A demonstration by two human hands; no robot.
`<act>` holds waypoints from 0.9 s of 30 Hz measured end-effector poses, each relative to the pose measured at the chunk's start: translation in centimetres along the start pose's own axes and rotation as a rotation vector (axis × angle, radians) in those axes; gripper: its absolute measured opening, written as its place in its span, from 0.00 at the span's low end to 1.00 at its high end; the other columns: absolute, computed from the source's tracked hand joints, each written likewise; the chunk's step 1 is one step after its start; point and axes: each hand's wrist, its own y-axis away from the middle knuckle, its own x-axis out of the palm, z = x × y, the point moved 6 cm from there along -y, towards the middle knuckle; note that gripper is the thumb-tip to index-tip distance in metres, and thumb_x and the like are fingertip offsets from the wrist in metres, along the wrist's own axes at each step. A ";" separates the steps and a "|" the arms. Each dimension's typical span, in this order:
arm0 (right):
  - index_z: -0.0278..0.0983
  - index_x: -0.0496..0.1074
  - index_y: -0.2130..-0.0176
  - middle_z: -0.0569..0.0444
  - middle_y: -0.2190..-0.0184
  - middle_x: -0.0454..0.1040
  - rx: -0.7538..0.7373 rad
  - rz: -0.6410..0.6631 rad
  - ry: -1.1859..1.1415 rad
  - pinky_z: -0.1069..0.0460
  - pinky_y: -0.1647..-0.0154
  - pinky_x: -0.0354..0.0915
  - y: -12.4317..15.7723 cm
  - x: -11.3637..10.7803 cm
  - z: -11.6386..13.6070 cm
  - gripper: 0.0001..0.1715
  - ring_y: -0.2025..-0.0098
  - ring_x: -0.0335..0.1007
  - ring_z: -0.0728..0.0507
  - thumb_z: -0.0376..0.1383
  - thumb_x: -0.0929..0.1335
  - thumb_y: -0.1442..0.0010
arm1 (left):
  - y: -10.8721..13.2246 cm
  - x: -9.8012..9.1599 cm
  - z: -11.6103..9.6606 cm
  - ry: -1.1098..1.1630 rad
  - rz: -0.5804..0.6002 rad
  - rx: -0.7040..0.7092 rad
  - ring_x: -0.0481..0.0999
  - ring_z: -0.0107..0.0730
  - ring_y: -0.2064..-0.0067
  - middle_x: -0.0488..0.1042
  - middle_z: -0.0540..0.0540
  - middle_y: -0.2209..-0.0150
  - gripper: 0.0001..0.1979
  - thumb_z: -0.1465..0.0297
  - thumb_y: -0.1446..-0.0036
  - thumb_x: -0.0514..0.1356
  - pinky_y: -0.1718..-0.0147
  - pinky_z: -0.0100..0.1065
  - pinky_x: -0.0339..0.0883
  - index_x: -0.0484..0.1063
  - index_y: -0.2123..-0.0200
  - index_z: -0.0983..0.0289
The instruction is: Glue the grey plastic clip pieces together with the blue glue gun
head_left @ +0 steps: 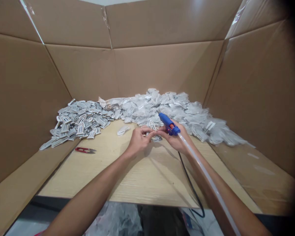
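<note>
Just in front of the big pile, my left hand (140, 139) is closed, its thumb and forefinger pinching a small grey-and-white arch-shaped piece (152, 125). My right hand (178, 139) is closed around a blue hot glue gun (168, 123), whose nozzle points up and to the left. A long clear glue stick (201, 167) runs out of its back over my right forearm. The right fingertips meet the left ones at the piece; whether they also grip it I cannot tell. Beneath the hands, another grey piece (157, 139) shows partly on the table.
Loose arch-shaped pieces (81, 119) are heaped at the left. Pieces in clear plastic bags (147, 106) are piled along the back and right. Red thread snips (85, 150) and a single piece (123, 130) lie on the table (100, 173). A black cord (188, 178) hangs over its front edge. Cardboard walls (162, 65) surround it.
</note>
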 end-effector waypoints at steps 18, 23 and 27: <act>0.42 0.65 0.68 0.61 0.78 0.67 0.219 -0.154 -0.201 0.51 0.73 0.60 -0.4 -2.0 -1.1 0.24 0.76 0.63 0.47 0.52 0.76 0.51 | -0.5 -0.7 1.0 -0.019 -0.048 -0.005 0.73 0.31 0.70 0.79 0.56 0.69 0.18 0.54 0.43 0.67 0.72 0.30 0.66 0.84 0.66 0.65; 0.40 0.72 0.69 0.53 0.68 0.78 0.160 -0.055 -0.057 0.48 0.66 0.67 -0.3 -0.8 -0.2 0.22 0.68 0.72 0.42 0.52 0.77 0.51 | -0.3 -0.6 0.1 -0.068 -0.003 0.045 0.72 0.31 0.70 0.79 0.56 0.69 0.17 0.56 0.41 0.65 0.71 0.30 0.65 0.83 0.66 0.65; 0.38 0.74 0.65 0.50 0.65 0.80 0.120 0.066 -0.146 0.45 0.58 0.70 -0.2 0.7 -0.2 0.26 0.63 0.75 0.40 0.51 0.80 0.55 | 0.0 -0.4 -0.9 -0.141 0.029 0.112 0.73 0.32 0.68 0.78 0.56 0.70 0.15 0.60 0.39 0.64 0.69 0.30 0.63 0.84 0.66 0.65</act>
